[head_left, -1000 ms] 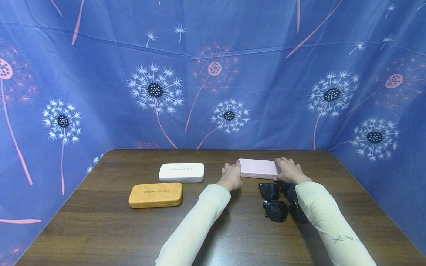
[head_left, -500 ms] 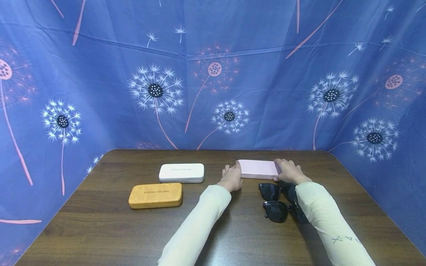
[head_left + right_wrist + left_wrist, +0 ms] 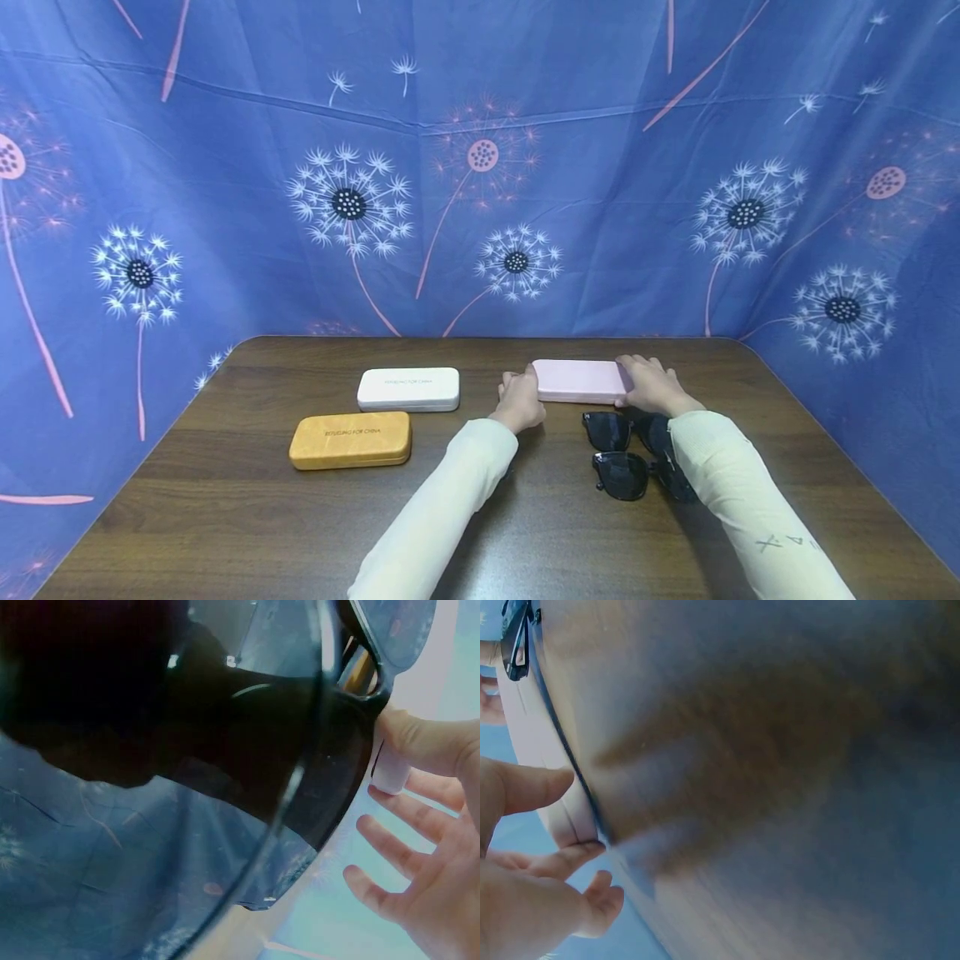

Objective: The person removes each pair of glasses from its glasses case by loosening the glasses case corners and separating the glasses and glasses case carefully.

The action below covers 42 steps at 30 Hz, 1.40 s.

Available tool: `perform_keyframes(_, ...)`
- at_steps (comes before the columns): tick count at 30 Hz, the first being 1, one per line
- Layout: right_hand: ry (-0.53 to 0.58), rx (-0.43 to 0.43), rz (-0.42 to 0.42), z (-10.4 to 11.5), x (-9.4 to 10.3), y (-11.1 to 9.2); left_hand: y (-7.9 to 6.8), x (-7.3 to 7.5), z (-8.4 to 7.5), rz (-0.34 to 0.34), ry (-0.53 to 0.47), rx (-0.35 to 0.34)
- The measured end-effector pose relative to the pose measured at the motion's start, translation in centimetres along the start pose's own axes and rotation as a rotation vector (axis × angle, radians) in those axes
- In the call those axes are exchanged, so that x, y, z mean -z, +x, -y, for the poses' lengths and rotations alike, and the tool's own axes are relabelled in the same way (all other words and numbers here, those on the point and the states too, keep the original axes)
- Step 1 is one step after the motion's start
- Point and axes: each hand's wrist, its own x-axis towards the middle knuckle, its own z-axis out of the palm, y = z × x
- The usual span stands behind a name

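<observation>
Stretching left-to-right: pink case.

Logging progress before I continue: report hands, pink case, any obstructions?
Left hand and right hand gripping opposite ends of pink case. Pink case closed, flat on table. Two pairs of sunglasses close by right hand, possible snag.

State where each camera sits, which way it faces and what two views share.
Head: on the head, facing forward and down at the wooden table; left hand, right hand and sleeves show.
Left wrist: on that wrist, facing table and pink glasses case; left hand and some right-hand fingers show.
Right wrist: on that wrist, facing nearby black sunglasses, the case beyond; right hand shows.
Both wrist views share the case and sunglasses.
</observation>
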Motion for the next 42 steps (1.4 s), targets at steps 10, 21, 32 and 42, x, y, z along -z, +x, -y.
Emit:
perform_keyframes(10,0.009,0.063,-0.037,0.5,0.3,-0.7,-0.6,0.0,0.2,-0.186,-0.038,-0.005)
perform_keyframes(21,-0.026,0.12,-0.099,1.7,0.5,-1.7,-2.2,0.7,1.2,-0.26,-0.016,-0.064)
perform_keyframes(32,-0.036,0.202,-0.182,3.7,0.9,-3.4,-4.9,2.2,2.5,-0.353,0.07,-0.146)
perform_keyframes(42,-0.04,0.261,-0.228,6.0,0.7,-4.9,-7.4,3.4,4.2,-0.411,0.107,-0.193)
